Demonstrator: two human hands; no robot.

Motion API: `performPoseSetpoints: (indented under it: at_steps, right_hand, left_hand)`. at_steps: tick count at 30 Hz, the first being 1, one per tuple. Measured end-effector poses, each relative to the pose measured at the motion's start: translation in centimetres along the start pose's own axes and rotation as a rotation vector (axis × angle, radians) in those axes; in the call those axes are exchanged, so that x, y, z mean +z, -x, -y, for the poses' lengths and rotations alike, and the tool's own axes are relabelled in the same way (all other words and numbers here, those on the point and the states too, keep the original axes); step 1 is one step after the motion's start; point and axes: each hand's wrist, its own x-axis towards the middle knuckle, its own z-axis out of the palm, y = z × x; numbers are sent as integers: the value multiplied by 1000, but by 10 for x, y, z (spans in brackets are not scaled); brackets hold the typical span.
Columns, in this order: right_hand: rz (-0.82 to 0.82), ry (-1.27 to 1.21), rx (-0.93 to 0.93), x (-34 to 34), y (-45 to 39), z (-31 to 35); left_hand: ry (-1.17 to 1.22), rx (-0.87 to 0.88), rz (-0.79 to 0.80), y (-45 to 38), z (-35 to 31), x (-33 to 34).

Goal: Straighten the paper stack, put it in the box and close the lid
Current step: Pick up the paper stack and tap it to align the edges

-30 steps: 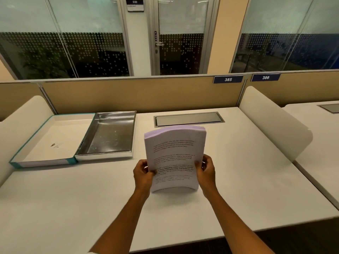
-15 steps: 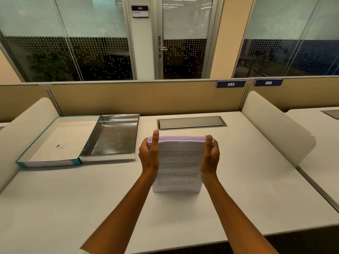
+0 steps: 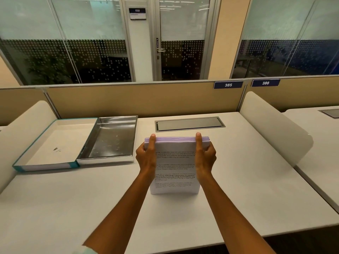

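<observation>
Dim warm light, sharp focus, edges bowed.

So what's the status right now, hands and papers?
Left hand and right hand clamp the paper stack upright on the desk. Box open, empty, lid beside it. Path clear.

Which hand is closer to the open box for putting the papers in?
The left hand. The box sits open to the left of the paper stack, on the left hand's side. The right hand grips the far edge, so it would likely just follow as both carry the stack over.
</observation>
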Motion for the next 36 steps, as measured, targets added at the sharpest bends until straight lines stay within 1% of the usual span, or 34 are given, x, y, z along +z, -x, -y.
performPoseSetpoints:
  at_steps: [3, 6, 9, 12, 16, 19, 24, 28, 36]
  right_hand:
    - [60, -1, -56, -5, -1, -3]
    - [178, -15, -93, -17, 0, -18]
    - [328, -10, -102, -31, -2, -43]
    - [415, 55, -90, -43, -8, -66]
    - [490, 138, -68, -53, -15, -86]
    - [500, 186, -63, -57, -21, -91]
    - [486, 253, -80, -57, -29, -90]
    - [468, 271, -80, -54, -30, -88]
    - [476, 336, -102, -32, -35, -71]
  left_hand:
    - [11, 40, 70, 1, 0, -5]
    - [20, 97, 213, 3, 11, -19]
    - [-66, 120, 334, 1, 32, -38]
    - [-206, 123, 396, -5, 51, -53]
    - [-329, 127, 378, -11, 63, -60]
    - [-371, 125, 337, -12, 66, -59]
    - [-377, 106, 289, -10, 64, -56]
    - [-416, 135, 256, -10, 63, -52]
    - [-419, 109, 242, -27, 59, -60]
